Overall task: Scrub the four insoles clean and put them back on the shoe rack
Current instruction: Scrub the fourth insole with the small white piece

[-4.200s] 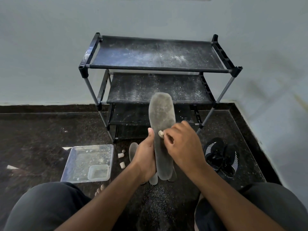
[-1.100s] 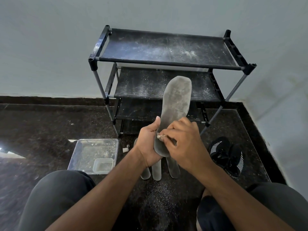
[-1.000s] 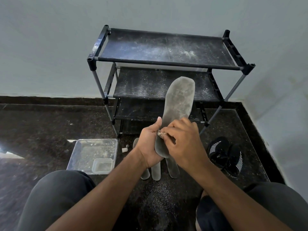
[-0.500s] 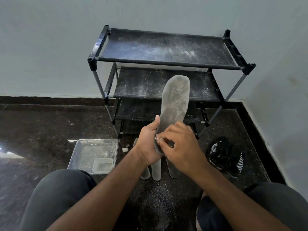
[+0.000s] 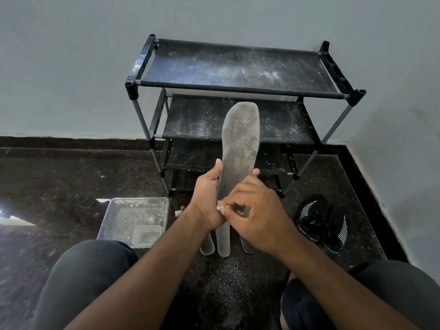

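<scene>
A grey, dusty insole (image 5: 240,144) stands upright in front of me, toe end up. My left hand (image 5: 207,201) grips its lower part from the left, thumb along the edge. My right hand (image 5: 252,210) pinches a small pale scrubbing piece (image 5: 221,208) against the insole near its heel. Three more grey insoles (image 5: 222,241) lie side by side on the floor beneath my hands, partly hidden. The black three-tier shoe rack (image 5: 238,67) stands against the wall behind, its shelves speckled with white powder.
A clear plastic tray (image 5: 133,220) with a small tub in it sits on the dark floor at left. A pair of black shoes (image 5: 321,225) lies at right. White powder is scattered on the floor between my knees. A wall runs along the right.
The insole has swung from leaning right to nearly upright. My right hand has slid down toward the heel with the scrubbing piece.
</scene>
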A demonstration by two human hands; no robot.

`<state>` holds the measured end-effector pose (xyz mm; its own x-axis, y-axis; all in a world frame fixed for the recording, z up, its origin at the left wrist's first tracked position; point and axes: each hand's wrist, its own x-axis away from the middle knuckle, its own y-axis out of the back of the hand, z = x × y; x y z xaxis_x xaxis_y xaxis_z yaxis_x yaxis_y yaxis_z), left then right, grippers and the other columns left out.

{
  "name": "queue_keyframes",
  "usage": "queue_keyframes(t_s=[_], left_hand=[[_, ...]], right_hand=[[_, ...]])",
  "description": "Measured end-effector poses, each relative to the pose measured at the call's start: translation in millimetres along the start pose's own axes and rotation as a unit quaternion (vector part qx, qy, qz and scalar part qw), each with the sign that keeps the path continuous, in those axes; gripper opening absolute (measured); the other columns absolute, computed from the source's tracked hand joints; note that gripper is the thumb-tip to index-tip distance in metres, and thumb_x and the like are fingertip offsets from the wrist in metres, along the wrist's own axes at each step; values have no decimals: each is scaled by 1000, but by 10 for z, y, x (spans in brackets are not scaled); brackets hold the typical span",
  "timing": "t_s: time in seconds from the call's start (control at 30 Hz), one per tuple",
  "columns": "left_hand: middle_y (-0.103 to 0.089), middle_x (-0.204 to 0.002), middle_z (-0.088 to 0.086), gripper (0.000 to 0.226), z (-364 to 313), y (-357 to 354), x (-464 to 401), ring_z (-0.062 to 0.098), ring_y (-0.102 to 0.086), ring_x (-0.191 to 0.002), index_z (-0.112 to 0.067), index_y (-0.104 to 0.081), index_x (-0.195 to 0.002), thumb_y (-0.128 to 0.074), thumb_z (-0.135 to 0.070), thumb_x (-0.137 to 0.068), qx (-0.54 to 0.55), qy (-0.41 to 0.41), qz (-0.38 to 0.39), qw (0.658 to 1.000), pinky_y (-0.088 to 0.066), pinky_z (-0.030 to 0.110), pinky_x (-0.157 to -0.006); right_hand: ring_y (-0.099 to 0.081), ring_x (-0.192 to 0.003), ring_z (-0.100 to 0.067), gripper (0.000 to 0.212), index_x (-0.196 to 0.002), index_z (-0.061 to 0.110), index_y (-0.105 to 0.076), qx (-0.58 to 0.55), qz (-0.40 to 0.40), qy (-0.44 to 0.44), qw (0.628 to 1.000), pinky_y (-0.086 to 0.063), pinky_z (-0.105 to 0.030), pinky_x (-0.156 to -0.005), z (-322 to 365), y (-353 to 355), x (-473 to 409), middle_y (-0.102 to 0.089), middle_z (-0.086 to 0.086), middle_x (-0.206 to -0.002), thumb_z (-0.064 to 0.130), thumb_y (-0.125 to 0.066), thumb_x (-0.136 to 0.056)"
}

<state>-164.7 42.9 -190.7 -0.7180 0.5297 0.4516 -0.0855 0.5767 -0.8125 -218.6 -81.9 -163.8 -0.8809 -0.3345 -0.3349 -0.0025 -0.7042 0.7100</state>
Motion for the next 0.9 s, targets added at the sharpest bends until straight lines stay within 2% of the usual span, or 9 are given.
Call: queue_keyframes(t_s=[0.13, 0.3, 0.37, 0.43, 0.53, 0.63, 0.7, 0.8, 0.9], left_hand=[[-71, -124, 22, 71, -7, 34, 10, 31, -74, -106, 3, -71, -125, -37, -56, -108, 5, -9, 4, 1000, -59, 43, -97], [-69, -126, 22, 74, -3, 19, -6, 31, -74, -105, 3, -61, -139, -37, -59, -107, 1, 3, 20, 1000, -63, 41, -88], [-70, -121, 22, 74, -16, 32, -8, 32, -74, -101, 3, -63, -134, -39, -60, -106, 17, 9, 28, 999, -63, 42, -84], [-69, -121, 22, 74, -24, 48, -2, 33, -73, -103, 4, -67, -129, -38, -60, -106, 26, 7, 32, 999, -63, 44, -90], [-72, -120, 21, 72, -17, 68, -4, 31, -73, -106, 3, -74, -118, -36, -57, -108, 5, -5, 22, 1000, -58, 41, -97], [-71, -124, 21, 71, -7, 56, -3, 30, -73, -108, 3, -69, -128, -36, -57, -107, -7, -1, 19, 1000, -62, 40, -91], [-69, -125, 22, 73, -16, 51, -6, 32, -72, -108, 4, -65, -133, -38, -59, -106, 3, 2, 18, 1000, -63, 41, -89], [-68, -122, 23, 72, -48, 63, -6, 30, -67, -106, 3, -63, -135, -38, -58, -106, 23, -5, 12, 1000, -56, 42, -98], [-67, -125, 22, 71, -54, 104, -14, 29, -65, -109, 3, -64, -134, -35, -56, -107, 14, -14, 0, 1000, -48, 42, -107]], right_hand=[[-52, -85, -10, 7, -82, 20, -77, 58, -5, 0, 998, -47, -37, -92, -82, 54, -9, -64, 12, -75, 19, -71, -85], [-52, -85, -11, 8, -86, 13, -78, 27, -32, 0, 999, -48, -29, -78, 20, -31, -15, -65, 6, -77, 15, -70, -87], [-53, -85, -10, 7, -83, 14, -77, -1, -6, 0, 1000, -49, -27, -78, 18, -9, 12, -63, 8, -75, 15, -70, -84], [-53, -83, -10, 7, -78, 16, -76, 15, 20, 5, 1000, -49, -32, -81, -38, 46, 15, -63, 10, -73, 15, -71, -83], [-53, -83, -14, 9, -80, 16, -77, 83, -8, 8, 997, -47, -37, -90, -115, 77, -13, -63, 7, -72, 16, -70, -86], [-52, -87, -12, 7, -89, 15, -79, 69, -33, -2, 997, -47, -27, -86, -51, 27, -18, -64, 7, -79, 16, -72, -89], [-53, -87, -10, 8, -87, 14, -78, 32, -2, 3, 999, -47, -25, -82, -22, 9, 7, -64, 7, -78, 16, -70, -89], [-53, -89, -5, 10, -82, 17, -77, 37, 71, -16, 997, -49, -24, -76, -74, 90, 19, -65, 11, -78, 21, -69, -85], [-45, -81, -4, 11, -80, 19, -75, 127, 36, -30, 991, -43, -23, -68, -156, 162, -1, -59, 12, -75, 22, -68, -87]])
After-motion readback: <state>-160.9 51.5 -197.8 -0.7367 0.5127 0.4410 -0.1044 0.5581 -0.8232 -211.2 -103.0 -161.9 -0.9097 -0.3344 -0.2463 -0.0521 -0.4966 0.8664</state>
